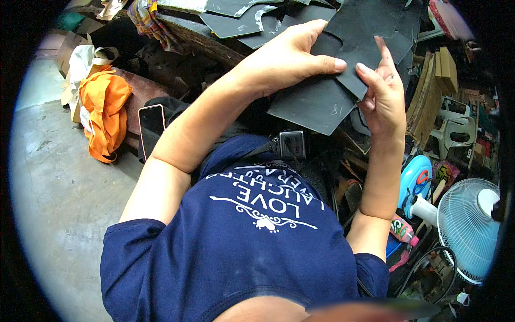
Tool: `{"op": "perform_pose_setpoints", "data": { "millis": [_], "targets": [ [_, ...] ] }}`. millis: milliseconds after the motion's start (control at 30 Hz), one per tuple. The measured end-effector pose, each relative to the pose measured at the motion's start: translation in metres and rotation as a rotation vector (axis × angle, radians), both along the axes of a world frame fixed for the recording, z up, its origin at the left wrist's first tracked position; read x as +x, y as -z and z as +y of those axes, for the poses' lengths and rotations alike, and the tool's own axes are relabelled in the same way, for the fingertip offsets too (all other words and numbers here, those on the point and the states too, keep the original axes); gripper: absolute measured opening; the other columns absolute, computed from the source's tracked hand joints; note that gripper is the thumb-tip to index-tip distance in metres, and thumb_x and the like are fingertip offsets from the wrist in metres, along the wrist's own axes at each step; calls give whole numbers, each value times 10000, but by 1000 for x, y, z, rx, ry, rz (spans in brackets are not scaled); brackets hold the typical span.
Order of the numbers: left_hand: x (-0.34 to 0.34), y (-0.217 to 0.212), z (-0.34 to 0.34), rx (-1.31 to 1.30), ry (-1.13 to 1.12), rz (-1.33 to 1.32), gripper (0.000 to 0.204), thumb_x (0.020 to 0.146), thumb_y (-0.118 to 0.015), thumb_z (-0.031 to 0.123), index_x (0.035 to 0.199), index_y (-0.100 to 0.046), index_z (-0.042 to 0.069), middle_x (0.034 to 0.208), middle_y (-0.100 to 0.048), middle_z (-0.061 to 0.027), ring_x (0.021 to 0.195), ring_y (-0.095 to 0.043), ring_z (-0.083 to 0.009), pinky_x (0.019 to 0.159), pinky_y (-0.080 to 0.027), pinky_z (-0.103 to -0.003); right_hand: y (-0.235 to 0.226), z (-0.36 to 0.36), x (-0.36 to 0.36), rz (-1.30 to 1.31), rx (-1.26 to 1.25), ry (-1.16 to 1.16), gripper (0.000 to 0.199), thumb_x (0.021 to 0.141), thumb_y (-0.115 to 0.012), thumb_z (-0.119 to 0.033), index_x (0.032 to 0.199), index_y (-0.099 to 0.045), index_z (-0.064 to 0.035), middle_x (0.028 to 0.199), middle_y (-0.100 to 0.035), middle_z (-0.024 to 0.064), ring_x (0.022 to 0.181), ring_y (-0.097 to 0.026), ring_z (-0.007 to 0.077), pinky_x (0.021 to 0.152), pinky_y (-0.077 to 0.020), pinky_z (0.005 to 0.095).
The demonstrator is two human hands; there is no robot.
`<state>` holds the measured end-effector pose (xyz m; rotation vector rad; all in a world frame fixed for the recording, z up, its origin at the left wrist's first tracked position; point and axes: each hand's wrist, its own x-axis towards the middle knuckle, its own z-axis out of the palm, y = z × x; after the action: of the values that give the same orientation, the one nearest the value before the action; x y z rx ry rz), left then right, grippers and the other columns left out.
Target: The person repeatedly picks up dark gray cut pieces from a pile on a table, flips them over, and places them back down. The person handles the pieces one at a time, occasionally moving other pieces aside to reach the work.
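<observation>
A thin, dark grey cut sheet is held between my two hands over the worktop; its material I cannot tell. My left hand is closed on its left edge, thumb on top and the other fingers mostly hidden. At the near right corner my right hand pinches the sheet between thumb and fingers, one finger pointing up. Just below lies another dark flat piece with a pale handwritten mark. More dark cut pieces, some with curved edges and pale marks, are spread at the far side.
An orange cloth hangs at the left, near a phone beside my left arm. At the right stand a white-and-blue fan, a pink-capped bottle and white plastic chairs. A small dark box-shaped device sits at my waist.
</observation>
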<state>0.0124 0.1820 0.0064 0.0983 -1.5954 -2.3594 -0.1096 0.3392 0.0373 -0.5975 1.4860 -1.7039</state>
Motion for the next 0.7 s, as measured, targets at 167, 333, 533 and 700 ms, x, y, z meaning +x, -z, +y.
{"op": "perform_pose_setpoints", "data": {
  "millis": [167, 333, 533, 700],
  "targets": [
    [2, 0, -5, -49, 67, -34, 500, 880, -712, 134, 1311, -498, -3, 1068, -663, -62, 859, -644, -96, 741, -559, -247, 6, -3, -9, -211, -71, -76, 811, 856, -691, -27, 1512, -215, -63, 753, -616, 19, 415, -463, 35, 350, -348, 166],
    [0, 4, -1, -43, -24, 12, 390, 869, -708, 136, 1187, -553, -28, 955, -684, -97, 748, -663, -113, 641, -564, -257, 4, -14, 3, 27, -146, -19, 855, 855, -684, 3, 1529, -161, -61, 865, -665, 77, 531, -591, 65, 376, -396, 168],
    [-5, 6, 0, 90, 6, 59, 377, 863, -702, 80, 1192, -554, -27, 944, -686, -91, 720, -666, -111, 627, -573, -259, -1, -17, 16, 328, -160, 76, 878, 849, -641, 65, 1537, -102, -10, 966, -654, 123, 695, -649, 116, 612, -556, 240],
    [-4, 5, 5, 17, -126, 209, 465, 874, -704, 77, 1288, -505, 4, 1104, -650, -66, 933, -621, -111, 807, -540, -262, 0, -8, 12, 303, -27, 126, 942, 846, -694, 17, 1562, -95, -109, 725, -552, -2, 497, -502, 62, 412, -409, 205]
  ]
}}
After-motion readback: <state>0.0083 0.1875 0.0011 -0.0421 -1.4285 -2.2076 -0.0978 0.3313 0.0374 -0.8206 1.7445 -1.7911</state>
